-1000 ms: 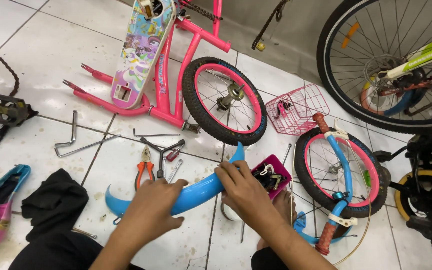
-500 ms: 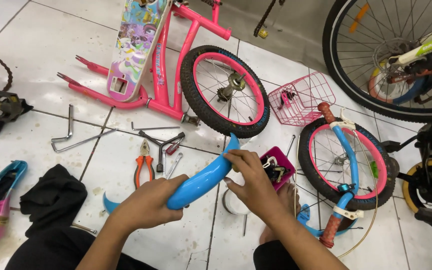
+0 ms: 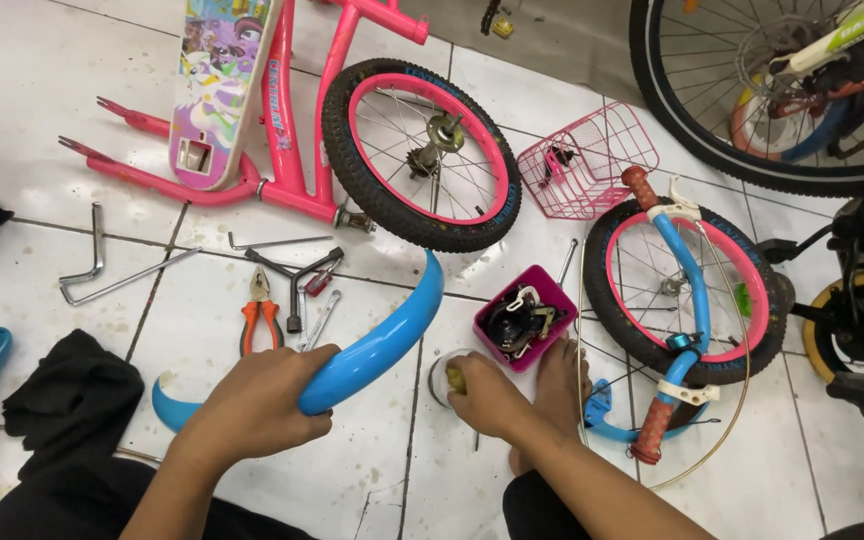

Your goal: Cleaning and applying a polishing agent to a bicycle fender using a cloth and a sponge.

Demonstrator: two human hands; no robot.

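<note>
My left hand (image 3: 257,405) grips a curved blue bicycle mudguard (image 3: 382,340) near its middle, holding it just above the tiled floor. My right hand (image 3: 487,395) rests low on the floor beside a small round tin (image 3: 439,378), fingers closed on a small yellowish object. A pink box of small parts (image 3: 524,315) sits just behind that hand. My bare foot (image 3: 559,385) lies to the right of it.
A pink child's bike frame (image 3: 282,120) with a wheel (image 3: 422,155) lies ahead. A second small wheel with blue handlebar (image 3: 687,290), a pink basket (image 3: 587,160), pliers (image 3: 260,310), wrenches (image 3: 102,270) and a black cloth (image 3: 67,400) surround me. Larger bicycles (image 3: 792,90) stand at the right.
My right hand let go of the mudguard and dropped to the small tin on the floor. My left hand still holds the mudguard, shifted slightly toward the middle.
</note>
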